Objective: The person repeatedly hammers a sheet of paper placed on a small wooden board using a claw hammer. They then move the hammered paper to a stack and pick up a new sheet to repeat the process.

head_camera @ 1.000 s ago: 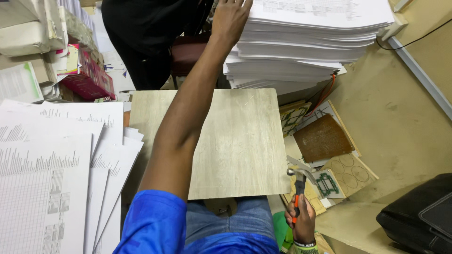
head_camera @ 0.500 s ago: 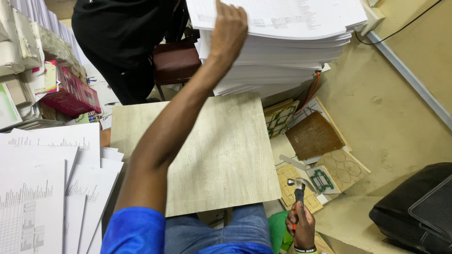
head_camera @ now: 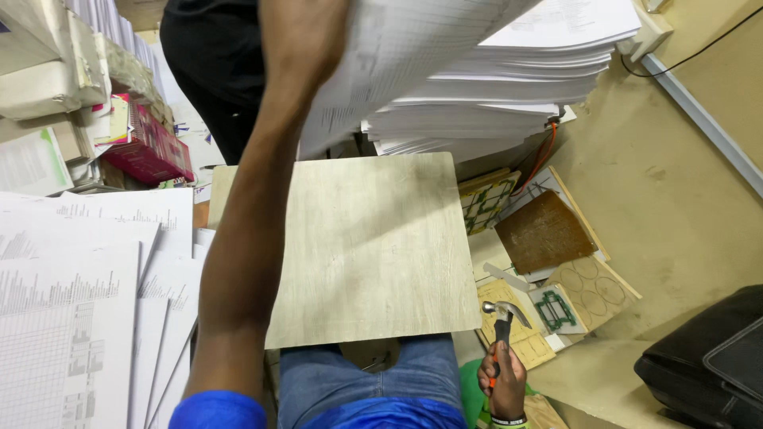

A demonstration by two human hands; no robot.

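Above the wooden counter [head_camera: 373, 246], the left hand [head_camera: 306, 36] lifts a sheaf of printed sheets [head_camera: 397, 63] off the paper stack [head_camera: 509, 87], grip clenched on them. Lower right, the right hand [head_camera: 505, 385] grasps a hammer [head_camera: 502, 318].

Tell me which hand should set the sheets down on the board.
Left, probably. The left hand is raised at the lifted sheets above the board; the right hand is low, gripping a hammer.
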